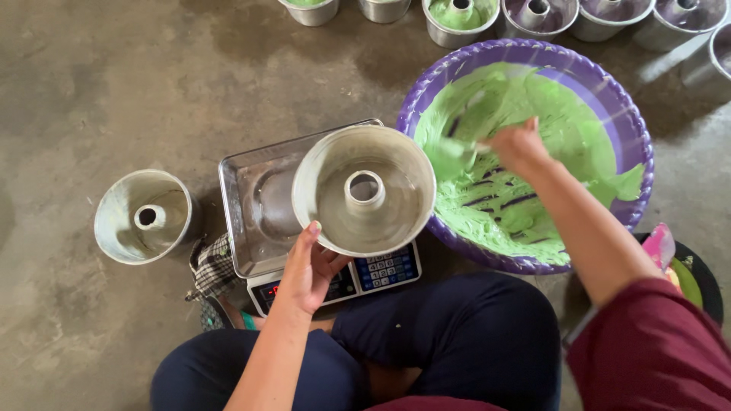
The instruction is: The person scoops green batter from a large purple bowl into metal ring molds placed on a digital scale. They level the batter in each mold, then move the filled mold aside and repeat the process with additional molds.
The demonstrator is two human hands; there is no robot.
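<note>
Left hand fingers pinch the near rim of an empty round metal tube pan, held tilted above a digital scale; right hand fingers closed on a batter-coated scraper inside a purple plastic basin of green batter; second empty tube pan on the floor, well left of the left fingers.

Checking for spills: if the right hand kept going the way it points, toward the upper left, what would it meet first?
Most likely the green batter in the purple basin: the right hand already reaches into it with a batter-coated scraper. Beyond that comes the basin's far-left rim, though depth is hard to judge.
</note>
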